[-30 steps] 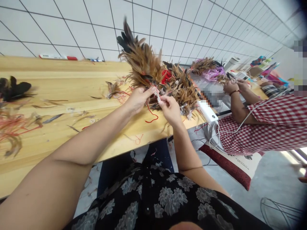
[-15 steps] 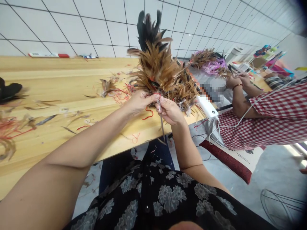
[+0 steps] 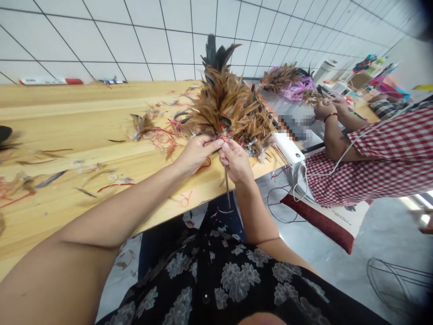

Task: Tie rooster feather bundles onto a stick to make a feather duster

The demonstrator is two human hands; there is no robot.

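Feathers [image 3: 225, 106] stood in a brown bunch above our hands, at the near edge of the table [image 3: 67, 131], black tips uppermost. Our left hand [image 3: 196, 151] pinched the bunch's base between thumb and fingers, and our right hand [image 3: 235, 160] was clenched against it just beside, knuckles toward us. A thin dark stem [image 3: 227, 189] hung down below the right hand; where it joined the bunch was hidden by our fingers. Red thread [image 3: 205, 165] showed under the left hand, though we could not tell which hand held it. More feather bunches behind ours merged with it, so its far edge was hard to make out. At right, a person in a checked sleeve [image 3: 379, 153] worked, cut off by the frame.
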